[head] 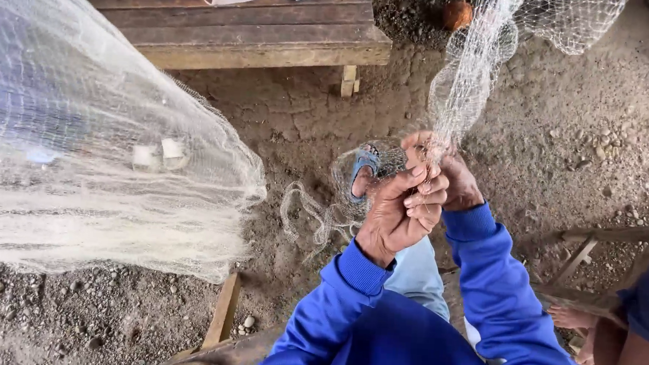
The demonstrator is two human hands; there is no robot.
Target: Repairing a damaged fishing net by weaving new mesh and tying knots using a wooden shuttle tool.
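I am watching a strand of white fishing net [463, 86] coming down from the top right of the view and ending right between both hands, in the middle of the picture above the dirt ground [563, 143]. My left hand [401, 212] is curling its fingers closed around the gathered mesh, and my right hand [451, 174] is sitting just behind it, touching it, pinching the same bunch of net at its top. The two hands are pressing together on that one spot. A loose loop of the net [315, 212] is trailing down to the ground just left of the hands. Beneath them a foot in a blue sandal [363, 171] is showing through the mesh. Both arms are wearing blue sleeves [496, 288].

Further left, a large heap of the same net [82, 155] is filling the side of the view. A wooden bench [258, 27] is standing at the top, and another person's bare foot [573, 318] is resting at the lower right.
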